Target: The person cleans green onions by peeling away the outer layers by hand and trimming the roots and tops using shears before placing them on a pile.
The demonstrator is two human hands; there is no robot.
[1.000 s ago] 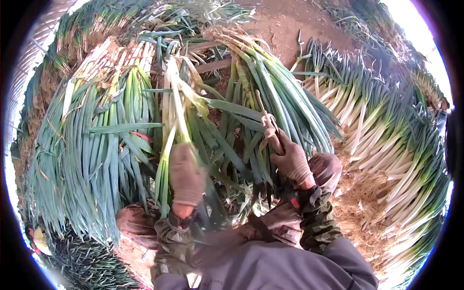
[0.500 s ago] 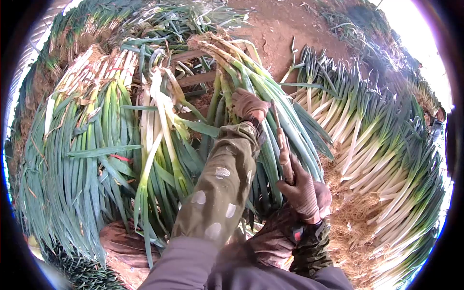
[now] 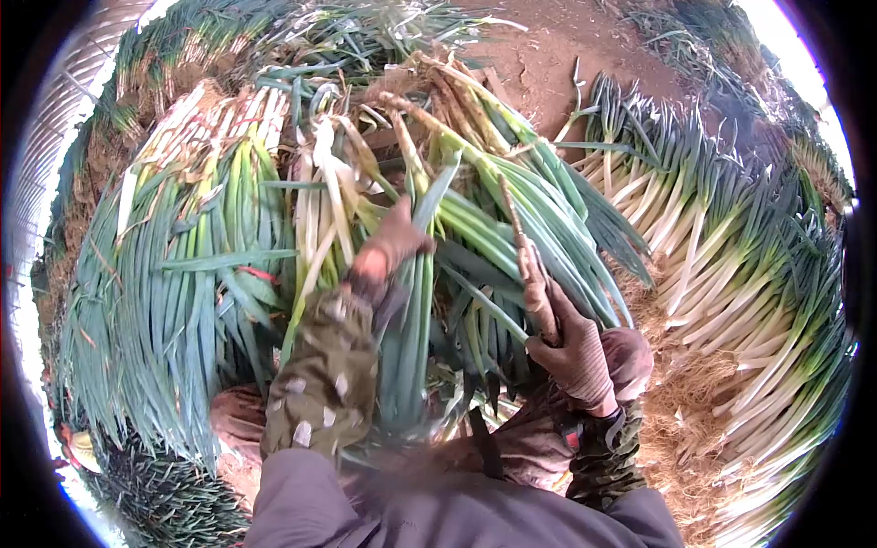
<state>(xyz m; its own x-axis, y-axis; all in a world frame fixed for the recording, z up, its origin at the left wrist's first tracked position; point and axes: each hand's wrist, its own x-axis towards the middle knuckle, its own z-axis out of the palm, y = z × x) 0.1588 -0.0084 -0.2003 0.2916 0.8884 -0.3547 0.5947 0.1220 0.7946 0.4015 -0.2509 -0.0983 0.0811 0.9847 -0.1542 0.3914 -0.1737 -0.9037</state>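
My gloved left hand (image 3: 395,245) is closed around a green onion (image 3: 416,310), its long leaves hanging down toward my lap. Motion blurs the fingertips. In my gloved right hand (image 3: 580,361) is a long, thin tool (image 3: 530,265) with a worn brown handle, held upright; its exact kind is hard to make out. Between and beyond both hands lies a loose heap of green onions (image 3: 539,196), roots pointing away from me. Some pale, partly peeled stalks (image 3: 329,173) rest left of my left hand.
A tied bundle of green onions (image 3: 196,210) lies at left. Along the right, a long row of onions with clean white stalks (image 3: 703,274) rests on the ground, roots toward me. Bare soil (image 3: 557,55) shows at the far side, with more onion piles (image 3: 356,36) behind.
My left hand has moved left, off the main heap, and a green onion has come with it. My right hand still holds the tool in nearly the same pose. The view has shifted slightly.
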